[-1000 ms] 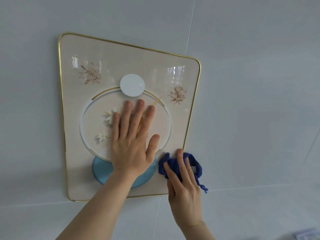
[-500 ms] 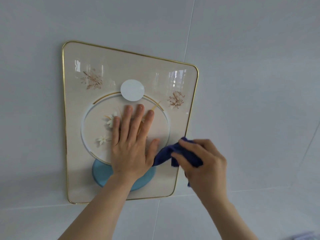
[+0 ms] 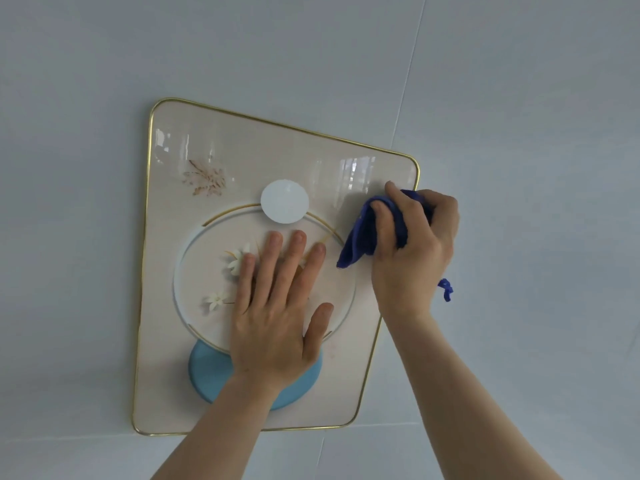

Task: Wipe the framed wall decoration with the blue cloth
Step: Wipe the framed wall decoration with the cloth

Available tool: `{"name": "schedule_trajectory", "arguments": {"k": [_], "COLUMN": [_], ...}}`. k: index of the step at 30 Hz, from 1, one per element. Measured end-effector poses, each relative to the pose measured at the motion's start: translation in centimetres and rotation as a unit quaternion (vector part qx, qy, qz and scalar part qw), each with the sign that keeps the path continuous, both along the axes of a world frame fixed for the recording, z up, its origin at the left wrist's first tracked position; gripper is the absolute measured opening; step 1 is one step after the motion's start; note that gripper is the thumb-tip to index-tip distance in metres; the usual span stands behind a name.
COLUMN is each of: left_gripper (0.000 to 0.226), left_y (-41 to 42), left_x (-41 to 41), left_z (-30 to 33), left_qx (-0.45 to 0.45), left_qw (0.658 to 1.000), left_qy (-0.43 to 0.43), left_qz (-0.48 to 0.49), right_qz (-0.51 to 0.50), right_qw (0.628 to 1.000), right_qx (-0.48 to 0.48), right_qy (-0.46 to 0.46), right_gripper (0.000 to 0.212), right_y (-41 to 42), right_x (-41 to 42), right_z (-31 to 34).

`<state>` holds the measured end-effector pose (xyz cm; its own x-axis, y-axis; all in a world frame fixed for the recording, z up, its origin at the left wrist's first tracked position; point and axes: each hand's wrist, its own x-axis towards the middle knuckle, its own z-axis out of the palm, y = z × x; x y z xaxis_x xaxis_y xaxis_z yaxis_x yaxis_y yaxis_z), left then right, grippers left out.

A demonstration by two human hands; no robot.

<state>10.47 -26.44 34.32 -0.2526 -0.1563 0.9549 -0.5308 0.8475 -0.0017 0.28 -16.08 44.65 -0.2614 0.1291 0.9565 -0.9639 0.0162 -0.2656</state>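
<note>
- Pale grey wall [image 3: 519, 98], seamed into panels, fills the view.
- Frame [image 3: 242, 140] hangs on it, gold-edged and glossy.
- Left hand [image 3: 273, 306] lies flat and spread on the frame's middle, bracing it.
- Right hand [image 3: 412, 244] bunches the cloth [image 3: 360, 240] against the frame's upper right, near the edge.
- Wiping is likely under way; next, sweep the cloth across the frame's top.

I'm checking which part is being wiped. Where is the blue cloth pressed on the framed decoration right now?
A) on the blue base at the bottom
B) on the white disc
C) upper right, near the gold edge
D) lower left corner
C: the right hand grips the blue cloth against the framed decoration by its upper right corner, while the left hand lies flat on the middle.
</note>
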Motion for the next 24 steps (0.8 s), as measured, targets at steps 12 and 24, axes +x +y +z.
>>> {"name": "schedule_trajectory", "arguments": {"k": [12, 24], "left_gripper": [0.068, 0.066], "left_y": [-0.3, -0.2], "left_x": [-0.1, 0.2], "left_z": [-0.1, -0.1], "left_qx": [-0.01, -0.004], "left_qw": [0.999, 0.997], "left_qy": [0.028, 0.04], "left_qz": [-0.033, -0.07], "right_qz": [-0.027, -0.125], "right_qw": [0.998, 0.973], "right_qx": [-0.045, 0.067], "right_qy": [-0.025, 0.183], "right_gripper": [0.06, 0.043], "right_y": [-3.9, -3.0], "right_x": [1.5, -1.4], "right_z": [-1.7, -3.1]}}
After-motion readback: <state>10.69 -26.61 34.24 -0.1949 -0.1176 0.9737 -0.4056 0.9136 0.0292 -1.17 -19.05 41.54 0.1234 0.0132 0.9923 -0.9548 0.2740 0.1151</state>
